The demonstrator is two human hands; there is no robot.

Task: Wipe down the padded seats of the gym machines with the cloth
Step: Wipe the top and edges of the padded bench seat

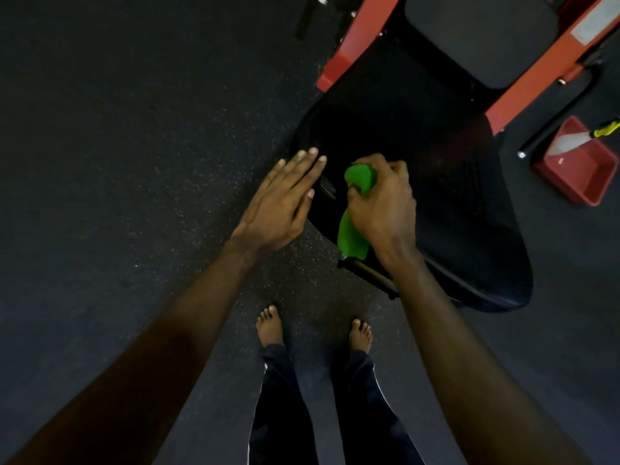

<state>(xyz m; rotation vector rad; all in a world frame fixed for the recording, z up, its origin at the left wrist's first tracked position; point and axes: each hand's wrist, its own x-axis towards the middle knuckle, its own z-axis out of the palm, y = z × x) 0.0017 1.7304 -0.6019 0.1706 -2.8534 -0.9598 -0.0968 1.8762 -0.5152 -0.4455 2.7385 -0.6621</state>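
Wiping near edge of seat with cloth bunched in right grip; resting flat left grip alongside. Next, likely: sweeping farther across.

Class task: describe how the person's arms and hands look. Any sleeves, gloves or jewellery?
Left arm and right arm are bare to the frame's edge, no sleeves. The left hand and right hand wear no gloves, rings, watch or bands. Fingernails are short.

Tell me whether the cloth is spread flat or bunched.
Bunched: the right hand grips the cloth, green folds sticking out above and below it, over the seat.
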